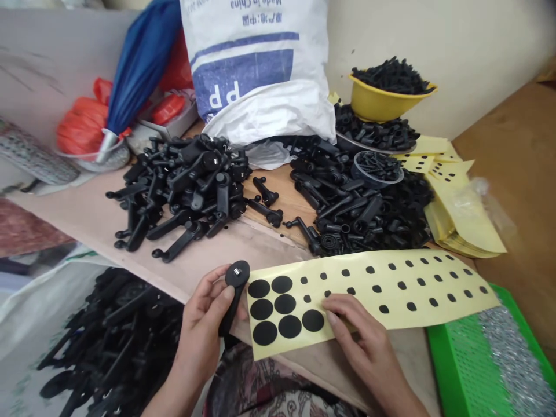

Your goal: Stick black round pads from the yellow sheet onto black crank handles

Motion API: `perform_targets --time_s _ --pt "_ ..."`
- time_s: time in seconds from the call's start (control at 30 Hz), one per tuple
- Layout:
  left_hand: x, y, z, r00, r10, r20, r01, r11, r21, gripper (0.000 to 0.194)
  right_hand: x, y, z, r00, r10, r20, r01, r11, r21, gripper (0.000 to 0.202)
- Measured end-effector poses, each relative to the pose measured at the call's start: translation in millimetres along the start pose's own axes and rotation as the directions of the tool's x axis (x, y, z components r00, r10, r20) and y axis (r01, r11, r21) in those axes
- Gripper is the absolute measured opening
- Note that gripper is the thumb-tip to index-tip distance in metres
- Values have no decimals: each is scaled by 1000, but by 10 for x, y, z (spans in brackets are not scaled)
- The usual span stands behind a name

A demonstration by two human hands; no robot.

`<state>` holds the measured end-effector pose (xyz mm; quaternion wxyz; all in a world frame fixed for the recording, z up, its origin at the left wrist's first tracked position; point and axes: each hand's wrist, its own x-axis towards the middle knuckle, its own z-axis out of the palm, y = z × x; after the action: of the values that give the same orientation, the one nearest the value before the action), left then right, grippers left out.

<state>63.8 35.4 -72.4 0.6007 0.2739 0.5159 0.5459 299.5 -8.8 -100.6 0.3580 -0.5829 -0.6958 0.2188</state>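
Wrapped round a black plastic arm [231,301] with a round head on top, my left hand [204,315] is closed, just left of a long yellow sheet [278,349]. Several large black round stickers [289,326] sit at the sheet's left end, and small black dots run along the rest. My right hand [362,336] is over the sheet beside the rightmost large sticker, thumb and forefinger close together at the sheet's surface. Whether something small is between these fingertips cannot be made out.
A pile of black arms [195,185] stands left behind the hands, loose black parts [369,214] right. Behind are a white sack [269,75] and a yellow bowl [386,101]. A green basket [456,359] lies right, a filled bag [125,341] lower left, yellow sheets [469,223] far right.
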Motion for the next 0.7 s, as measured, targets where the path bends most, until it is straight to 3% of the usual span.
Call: perform_targets --time_s 0.47,0.7 --pt "35 -50 -53 998 21 53 -20 1000 -18 41 3 6 8 1000 0 0 0 999 -42 15" --pt "9 -98 -56 995 -24 101 17 997 71 41 26 56 -15 1000 -22 22 23 999 -40 15"
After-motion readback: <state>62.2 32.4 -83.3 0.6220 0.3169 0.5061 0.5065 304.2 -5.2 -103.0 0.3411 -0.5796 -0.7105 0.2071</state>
